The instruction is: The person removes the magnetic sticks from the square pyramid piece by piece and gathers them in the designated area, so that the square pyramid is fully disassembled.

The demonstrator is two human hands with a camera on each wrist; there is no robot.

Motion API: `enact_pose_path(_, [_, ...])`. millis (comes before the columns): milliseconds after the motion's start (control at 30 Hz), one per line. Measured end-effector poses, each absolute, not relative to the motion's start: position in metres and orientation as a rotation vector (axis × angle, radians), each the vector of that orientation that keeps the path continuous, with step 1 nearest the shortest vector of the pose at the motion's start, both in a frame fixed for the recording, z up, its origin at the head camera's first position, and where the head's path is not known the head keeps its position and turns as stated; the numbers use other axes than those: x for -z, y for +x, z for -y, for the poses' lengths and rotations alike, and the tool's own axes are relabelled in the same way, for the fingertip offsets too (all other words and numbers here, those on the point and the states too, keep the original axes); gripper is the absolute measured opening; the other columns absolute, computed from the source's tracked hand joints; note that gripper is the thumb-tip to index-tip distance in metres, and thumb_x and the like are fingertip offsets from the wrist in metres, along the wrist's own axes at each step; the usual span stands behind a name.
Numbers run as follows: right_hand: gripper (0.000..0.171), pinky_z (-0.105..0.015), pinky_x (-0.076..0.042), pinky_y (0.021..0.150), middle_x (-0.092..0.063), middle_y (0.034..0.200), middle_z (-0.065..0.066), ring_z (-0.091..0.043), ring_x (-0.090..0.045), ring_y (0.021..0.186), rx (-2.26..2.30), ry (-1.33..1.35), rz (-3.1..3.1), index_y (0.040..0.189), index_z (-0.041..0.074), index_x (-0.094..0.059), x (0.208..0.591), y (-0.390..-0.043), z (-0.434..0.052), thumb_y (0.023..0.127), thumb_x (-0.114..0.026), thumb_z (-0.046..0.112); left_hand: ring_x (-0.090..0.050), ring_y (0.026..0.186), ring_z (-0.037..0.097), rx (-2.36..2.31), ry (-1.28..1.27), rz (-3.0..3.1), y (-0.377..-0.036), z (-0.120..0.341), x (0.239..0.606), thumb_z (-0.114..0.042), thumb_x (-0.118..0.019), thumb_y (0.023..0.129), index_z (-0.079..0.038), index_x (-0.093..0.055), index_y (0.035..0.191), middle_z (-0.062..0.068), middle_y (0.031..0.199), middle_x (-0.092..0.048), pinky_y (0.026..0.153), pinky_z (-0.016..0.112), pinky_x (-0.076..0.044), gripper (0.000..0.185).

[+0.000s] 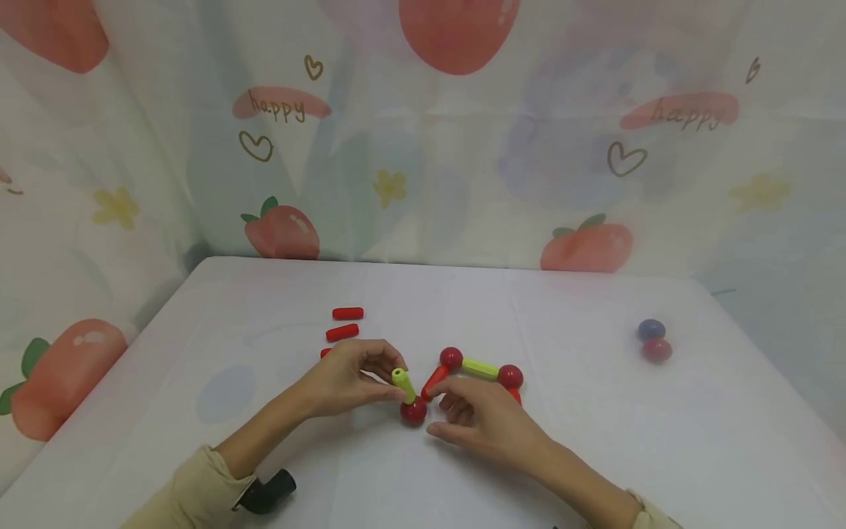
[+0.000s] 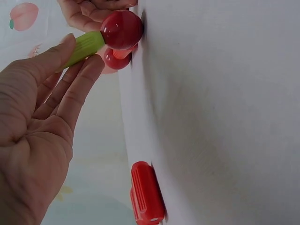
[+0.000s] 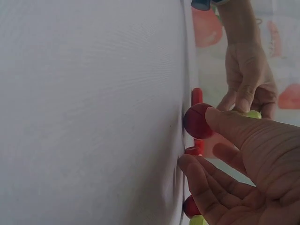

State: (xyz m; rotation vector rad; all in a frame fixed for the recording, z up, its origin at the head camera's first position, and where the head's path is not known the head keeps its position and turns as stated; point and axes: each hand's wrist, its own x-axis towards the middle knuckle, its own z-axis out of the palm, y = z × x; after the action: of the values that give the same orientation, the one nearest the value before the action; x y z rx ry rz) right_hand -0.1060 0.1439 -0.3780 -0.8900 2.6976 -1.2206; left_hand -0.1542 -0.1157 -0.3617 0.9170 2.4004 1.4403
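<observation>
My left hand [image 1: 350, 382] pinches a yellow-green toy rod [image 1: 404, 386] between thumb and fingers. The rod tilts up from a red ball [image 1: 413, 413] and meets it at its lower end; the left wrist view shows the same ball [image 2: 123, 30] close up. My right hand [image 1: 492, 420] is just to the right, its thumb and index finger spread apart. Its index fingertip is at the near end of a red rod [image 1: 434, 380], apparently touching it. That rod runs to another red ball [image 1: 452, 358], joined by a second yellow-green rod [image 1: 480, 368] to a third ball [image 1: 510, 376].
Loose red rods [image 1: 342, 332] lie beyond my left hand, one partly hidden by it. A blue ball [image 1: 651, 329] and a dark red ball [image 1: 657, 350] sit far right on the white table [image 1: 595, 455]. Printed fabric [image 1: 449, 162] hangs behind. A black piece [image 1: 267, 492] shows at the left sleeve.
</observation>
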Motion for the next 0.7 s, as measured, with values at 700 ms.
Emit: enact_pose_path(700, [0.029,-0.025,-0.058,0.072,-0.069,0.090,0.010,-0.002,-0.064,0.077,1.274,-0.929,-2.654,0.108,0.019,-0.070,0.381,-0.112,-0.145,0.084,-0.086,0.015,-0.067,0.079,0.004,-1.311,0.978,-2.473,-0.149,0.112,0.376,-0.008,-0.086,0.082,-0.008,-0.069,0.096,-0.004,0.088,-0.072,0.076,0.021,-0.058,0.022])
